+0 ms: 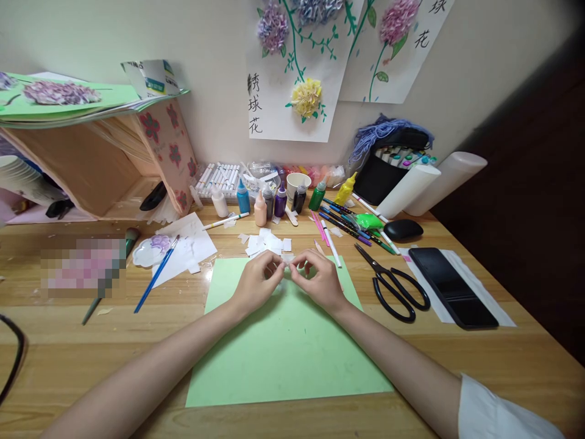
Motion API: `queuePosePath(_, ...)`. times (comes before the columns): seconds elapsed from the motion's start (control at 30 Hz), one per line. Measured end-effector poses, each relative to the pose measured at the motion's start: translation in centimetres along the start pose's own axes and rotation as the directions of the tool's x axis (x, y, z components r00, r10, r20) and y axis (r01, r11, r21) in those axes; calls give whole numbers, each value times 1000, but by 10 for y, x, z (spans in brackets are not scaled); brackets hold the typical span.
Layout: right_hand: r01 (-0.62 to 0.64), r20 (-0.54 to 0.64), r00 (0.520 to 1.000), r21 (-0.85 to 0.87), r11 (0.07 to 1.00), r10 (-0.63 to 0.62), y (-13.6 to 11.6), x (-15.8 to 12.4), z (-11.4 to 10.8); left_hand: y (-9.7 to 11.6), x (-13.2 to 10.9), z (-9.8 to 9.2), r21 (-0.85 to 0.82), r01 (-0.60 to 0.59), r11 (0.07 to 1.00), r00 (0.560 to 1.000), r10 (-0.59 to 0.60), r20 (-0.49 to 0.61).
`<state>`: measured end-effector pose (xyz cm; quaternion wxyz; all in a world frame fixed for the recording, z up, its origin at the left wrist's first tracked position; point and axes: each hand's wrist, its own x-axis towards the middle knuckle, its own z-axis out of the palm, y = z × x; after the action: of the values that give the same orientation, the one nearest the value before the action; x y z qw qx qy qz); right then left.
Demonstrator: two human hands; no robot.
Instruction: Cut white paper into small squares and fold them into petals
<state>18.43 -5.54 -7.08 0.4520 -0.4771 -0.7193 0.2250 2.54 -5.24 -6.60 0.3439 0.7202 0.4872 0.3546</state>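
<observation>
Over the upper part of a light green sheet of paper (287, 347), both hands meet fingertip to fingertip. My left hand (260, 277) is closed in a pinch between thumb and index finger. Facing it, my right hand (317, 280) pinches the same way. Between the fingertips shows a small white piece of paper (287, 258), largely hidden by the fingers. Just behind the hands lies a loose pile of white paper squares (265, 242). A pencil-like stick (319, 247) lies close beyond my right hand.
Black-handled scissors (393, 283) and a phone (452, 286) lie at the right. Paint bottles (280, 201), a paper cup (298, 181) and markers (331, 244) stand or lie behind. At the left are a blue paintbrush (158, 274), a white palette (145, 253) and a decorated box (167, 152).
</observation>
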Motion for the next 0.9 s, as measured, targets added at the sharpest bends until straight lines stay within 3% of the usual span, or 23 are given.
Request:
queuePosePath(0.13, -135, -17, 990, 104, 985, 137, 6, 1, 0, 0, 0, 1, 17, 18, 1000, 1000, -18, -2)
queuePosePath(0.4, -240, -59, 966, 174, 955, 253, 12, 3, 0, 2, 0, -1, 58, 25, 998, 999, -23, -26)
queuePosePath(0.9, -310, -149, 931, 165, 936, 335, 15, 3, 1, 3, -1, -1, 68, 49, 997, 999, -50, 10)
